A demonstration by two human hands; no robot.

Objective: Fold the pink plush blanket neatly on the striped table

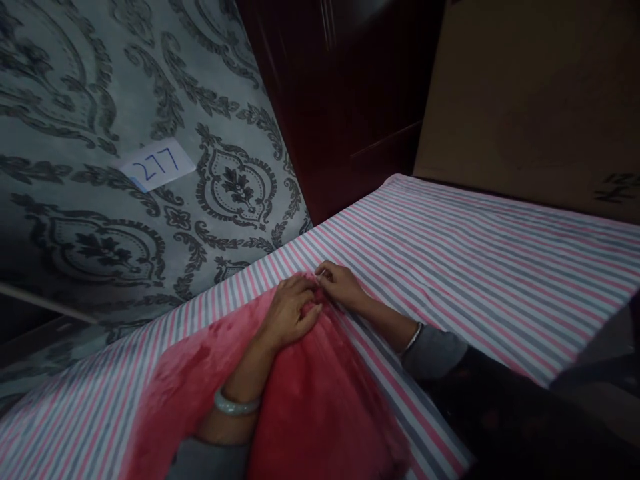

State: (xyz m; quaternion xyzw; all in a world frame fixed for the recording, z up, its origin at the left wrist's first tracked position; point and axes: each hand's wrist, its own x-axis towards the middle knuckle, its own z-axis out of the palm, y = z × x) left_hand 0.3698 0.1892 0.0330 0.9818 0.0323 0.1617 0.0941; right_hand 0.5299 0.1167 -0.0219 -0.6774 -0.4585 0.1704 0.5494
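A red plush blanket (315, 400), folded or layered, lies on a striped sheet (480, 267). Its left part is a lighter pinkish red. My left hand (293, 310), with a pale bangle at the wrist, rests on its far end, fingers bent over the cloth and thumb apart. Close beside it, at the blanket's far right corner, my right hand (343, 287) pinches with thumb and forefinger at the blanket's edge. The exact bit between those fingertips is small and partly hidden.
Patterned wallpaper (235, 187) rises at the left, bearing a paper label (157, 163) with "277". Behind the bed stands a dark red wooden panel (345, 100). A large cardboard box (530, 93) stands along the sheet's far right side. The sheet's right edge drops off.
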